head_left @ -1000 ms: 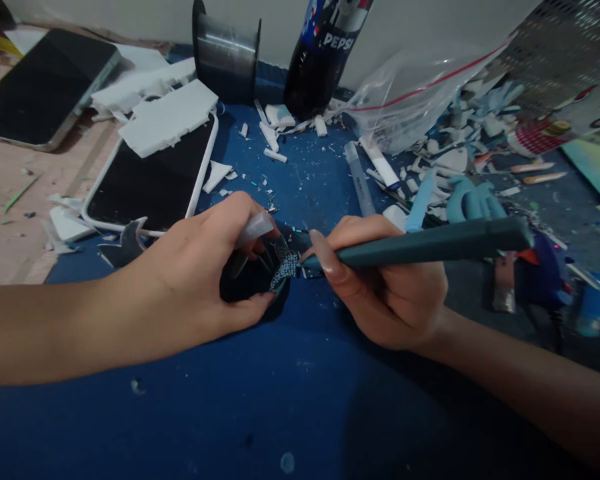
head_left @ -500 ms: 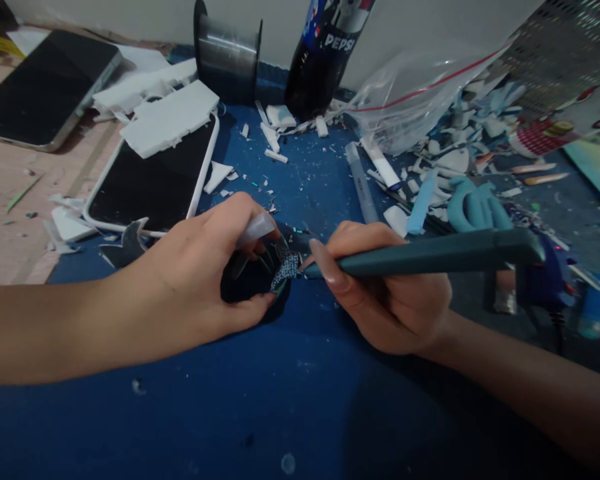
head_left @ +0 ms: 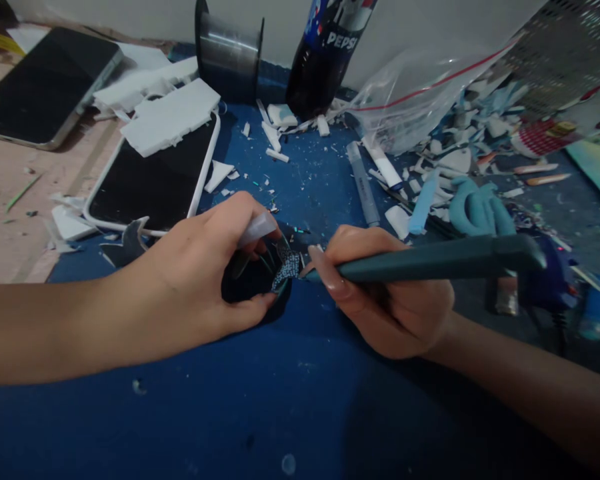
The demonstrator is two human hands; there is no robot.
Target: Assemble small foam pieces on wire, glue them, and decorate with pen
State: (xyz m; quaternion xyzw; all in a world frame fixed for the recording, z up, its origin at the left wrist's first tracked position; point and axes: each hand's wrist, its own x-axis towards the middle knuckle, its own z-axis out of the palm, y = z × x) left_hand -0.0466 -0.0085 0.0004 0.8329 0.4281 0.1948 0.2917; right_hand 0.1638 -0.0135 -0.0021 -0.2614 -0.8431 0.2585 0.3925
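My left hand (head_left: 195, 270) is closed, its thumb and fingers around a small dark piece with a blue speckled surface (head_left: 287, 267), held just above the blue table. The full shape of that piece is partly hidden by my fingers. My right hand (head_left: 395, 313) grips a slim dark green pen-like tool (head_left: 445, 259) as one holds a pencil. The narrow end of the tool points left and is right by the speckled piece; whether it touches cannot be made out. Tiny teal and dark crumbs lie just beyond the piece.
A white-edged phone (head_left: 150, 173) lies beyond my left forearm, and a second phone (head_left: 50, 87) sits farther left. At the back stand a wire spool (head_left: 230, 57) and a Pepsi bottle (head_left: 317, 67). Scraps, a plastic bag (head_left: 405, 100) and a blue coiled thing (head_left: 480, 210) crowd the right.
The right hand and the green tool have dropped slightly toward me. The left hand and the speckled piece look almost unchanged.
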